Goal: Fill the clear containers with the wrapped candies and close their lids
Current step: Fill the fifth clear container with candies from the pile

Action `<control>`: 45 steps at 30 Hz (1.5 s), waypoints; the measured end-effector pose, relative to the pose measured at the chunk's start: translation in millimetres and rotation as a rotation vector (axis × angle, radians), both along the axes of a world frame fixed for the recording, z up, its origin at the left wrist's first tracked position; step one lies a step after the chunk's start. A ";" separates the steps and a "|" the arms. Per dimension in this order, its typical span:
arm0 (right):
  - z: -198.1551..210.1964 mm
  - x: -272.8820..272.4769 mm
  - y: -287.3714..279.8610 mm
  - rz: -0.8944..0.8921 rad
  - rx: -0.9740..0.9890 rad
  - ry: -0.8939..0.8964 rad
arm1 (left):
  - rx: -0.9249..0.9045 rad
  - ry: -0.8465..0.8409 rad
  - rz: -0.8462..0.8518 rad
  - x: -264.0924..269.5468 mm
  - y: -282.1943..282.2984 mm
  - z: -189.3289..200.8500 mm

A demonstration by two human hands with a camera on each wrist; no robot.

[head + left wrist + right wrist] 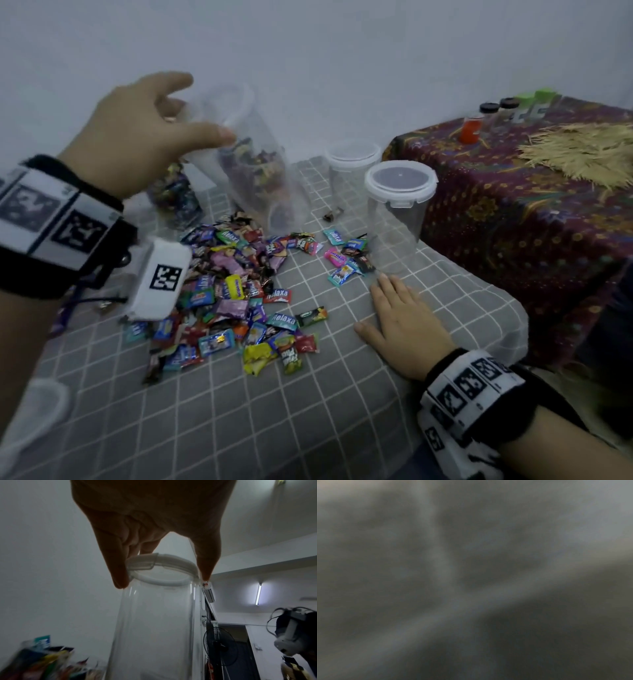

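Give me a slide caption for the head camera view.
Left hand grips a lidded clear container above scattered wrapped candies.

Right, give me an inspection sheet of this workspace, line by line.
Surface: grey checked cloth.
Job's things: wrapped candies heaped loose; lidded container, part-filled, held tilted; two lidded empty containers upright; another candy-filled container behind.
Clutter: stray brown candy.
Grippers: left hand grips the tilted container's lid rim; right hand lies flat on the cloth.
Cables: nothing seen.
Surroundings: batik-covered table with small bottles, straw; fan.
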State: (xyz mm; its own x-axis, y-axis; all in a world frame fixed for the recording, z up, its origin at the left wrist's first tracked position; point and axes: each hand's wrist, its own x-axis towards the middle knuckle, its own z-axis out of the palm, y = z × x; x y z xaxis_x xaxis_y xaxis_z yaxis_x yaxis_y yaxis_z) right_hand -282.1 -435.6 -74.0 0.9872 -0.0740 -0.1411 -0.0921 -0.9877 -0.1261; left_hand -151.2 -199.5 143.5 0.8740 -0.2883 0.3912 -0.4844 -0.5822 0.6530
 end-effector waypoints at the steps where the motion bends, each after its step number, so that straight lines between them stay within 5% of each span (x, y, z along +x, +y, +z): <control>1: 0.4 0.5 5.0 0.008 0.001 0.014 | 0.001 0.036 -0.003 -10.1 12.5 -5.3; 5: 0.7 0.4 30.5 0.065 0.007 0.046 | 0.149 0.191 -0.005 -48.6 58.2 -26.8; 14: 2.4 1.6 68.7 0.147 -0.019 0.051 | 0.461 0.263 0.134 -95.2 112.7 -67.5; 21: 5.9 0.8 75.3 0.141 0.008 0.072 | 0.208 0.204 0.052 -109.9 102.0 -80.3; 27: 37.3 -5.2 74.8 0.159 0.063 0.142 | -0.183 0.219 0.007 -110.3 100.8 -114.0; 32: 84.5 -3.2 85.3 0.253 0.103 -0.060 | -0.432 0.242 -0.059 -114.4 102.1 -129.0; 40: 137.8 3.1 145.2 0.609 0.309 -0.309 | -0.466 0.363 -0.159 -108.0 102.5 -156.5; 45: 140.7 9.4 169.0 0.704 0.081 -0.335 | -0.451 0.308 -0.092 -99.8 97.5 -162.2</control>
